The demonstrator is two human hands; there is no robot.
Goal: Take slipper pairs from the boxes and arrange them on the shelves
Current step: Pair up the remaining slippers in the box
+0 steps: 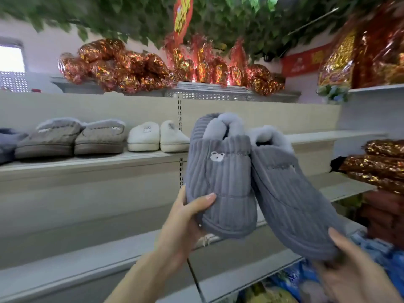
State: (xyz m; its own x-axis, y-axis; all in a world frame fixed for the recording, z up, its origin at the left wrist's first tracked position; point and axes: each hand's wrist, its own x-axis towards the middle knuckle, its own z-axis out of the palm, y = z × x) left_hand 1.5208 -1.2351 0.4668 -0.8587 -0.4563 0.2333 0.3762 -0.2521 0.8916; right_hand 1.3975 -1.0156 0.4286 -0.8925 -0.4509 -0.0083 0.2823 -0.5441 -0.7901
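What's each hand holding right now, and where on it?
Left hand grips the left grey slipper by its toe end; right hand holds the right grey slipper by its toe end.

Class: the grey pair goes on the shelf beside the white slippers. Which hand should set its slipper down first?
Probably the left hand: its grey slipper is nearer the white slippers; the right hand holds the other further right.

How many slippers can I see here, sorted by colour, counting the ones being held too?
Blue-grey corduroy, held in the hands: 2
Taupe, on the shelf: 2
White, on the shelf: 2
Blue-grey, cut off at the left edge: 1
Total: 7
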